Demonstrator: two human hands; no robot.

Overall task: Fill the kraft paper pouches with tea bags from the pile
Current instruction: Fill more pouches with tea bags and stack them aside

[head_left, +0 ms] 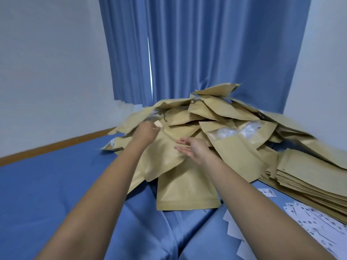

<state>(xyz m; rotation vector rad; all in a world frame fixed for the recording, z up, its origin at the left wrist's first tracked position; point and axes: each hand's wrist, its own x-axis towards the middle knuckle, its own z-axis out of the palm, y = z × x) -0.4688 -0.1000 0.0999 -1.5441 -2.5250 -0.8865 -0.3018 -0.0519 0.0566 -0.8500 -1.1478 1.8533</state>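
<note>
Both your hands out at the pouch heap [216, 113].
Ur R hand [195, 150] is open, fingers straight, over a kraft pouch [161, 162] at heap front on the blue sheet [56, 184]; L hand [147, 132] at its top edge, grip unclear, too blurred. tea bags [311, 222] lie bottom right, beside flat pouch stack [309, 177].

To the left, the blue sheet [56, 175] lies open right up to the wall [47, 72], with plenty of room for a hand to pass. Straight ahead, the heap of kraft pouches [216, 113] banks up against the curtain [206, 44] and blocks the way. On the right, a stack of flat pouches [308, 177] and scattered tea bags [311, 220] crowd the sheet, touching one another.
</note>
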